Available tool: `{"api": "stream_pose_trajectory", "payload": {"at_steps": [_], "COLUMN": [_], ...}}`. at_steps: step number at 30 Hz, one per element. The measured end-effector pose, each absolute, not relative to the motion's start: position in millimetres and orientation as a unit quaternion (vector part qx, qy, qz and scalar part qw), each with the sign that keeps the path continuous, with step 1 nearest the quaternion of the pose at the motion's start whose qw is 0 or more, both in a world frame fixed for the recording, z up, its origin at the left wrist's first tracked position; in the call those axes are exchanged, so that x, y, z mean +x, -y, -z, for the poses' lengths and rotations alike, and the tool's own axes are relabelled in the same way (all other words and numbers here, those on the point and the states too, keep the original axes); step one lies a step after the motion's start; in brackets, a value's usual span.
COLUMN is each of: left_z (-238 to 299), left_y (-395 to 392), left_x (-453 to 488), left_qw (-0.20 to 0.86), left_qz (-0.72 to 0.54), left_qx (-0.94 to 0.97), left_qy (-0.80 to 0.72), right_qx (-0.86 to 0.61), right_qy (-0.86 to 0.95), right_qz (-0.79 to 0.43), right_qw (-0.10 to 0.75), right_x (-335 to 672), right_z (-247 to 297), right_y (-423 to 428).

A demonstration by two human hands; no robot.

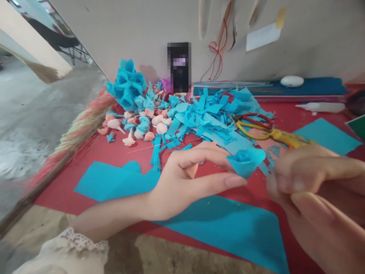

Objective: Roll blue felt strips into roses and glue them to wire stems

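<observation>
A small blue paper flower [247, 160] with a rolled centre is pinched between the thumb and fingers of my left hand [171, 186]. Just right of it, my right hand [316, 190] is closed, thumb pressed against curled fingers. Whatever those fingers may hold is hidden. Beneath my left hand lies a large blue paper sheet [228, 224]. Beyond the hands is a heap of cut blue paper strips [205, 118], with red-handled scissors [259, 118] and a yellow-handled tool [291, 139] at its right side.
Several small pink and blue paper flowers [144, 127] lie at the left, before a blue flower bunch [128, 85]. A dark blurred rectangle [179, 72] stands by the wall. A white glue bottle [325, 107] and a blue sheet [327, 135] lie right. A stick [57, 194] borders the red surface [114, 152].
</observation>
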State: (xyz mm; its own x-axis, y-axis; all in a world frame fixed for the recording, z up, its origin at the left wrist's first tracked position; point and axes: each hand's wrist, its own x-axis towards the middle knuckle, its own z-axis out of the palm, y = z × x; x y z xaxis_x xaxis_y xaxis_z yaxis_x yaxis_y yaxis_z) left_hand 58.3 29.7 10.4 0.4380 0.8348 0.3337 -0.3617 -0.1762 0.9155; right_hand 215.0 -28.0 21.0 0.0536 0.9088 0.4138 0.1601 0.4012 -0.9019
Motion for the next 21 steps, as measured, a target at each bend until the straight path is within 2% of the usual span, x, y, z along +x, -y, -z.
{"api": "stream_pose_trajectory", "payload": {"at_steps": [8, 21], "left_z": [-8.8, -9.0], "left_y": [-26.6, -27.3], "left_x": [58.3, 56.9], "left_qw": [0.650, 0.659], "left_qz": [-0.468, -0.463], "left_qx": [0.562, 0.549], "left_qy": [-0.206, -0.224], "right_qx": [-0.449, -0.442], "right_qy": [0.540, 0.532], "right_qz": [-0.452, -0.510], "right_qw": [0.550, 0.512], "right_x": [210.5, 217.0], "right_z": [-23.2, -23.5], "right_y": [21.3, 22.8]}}
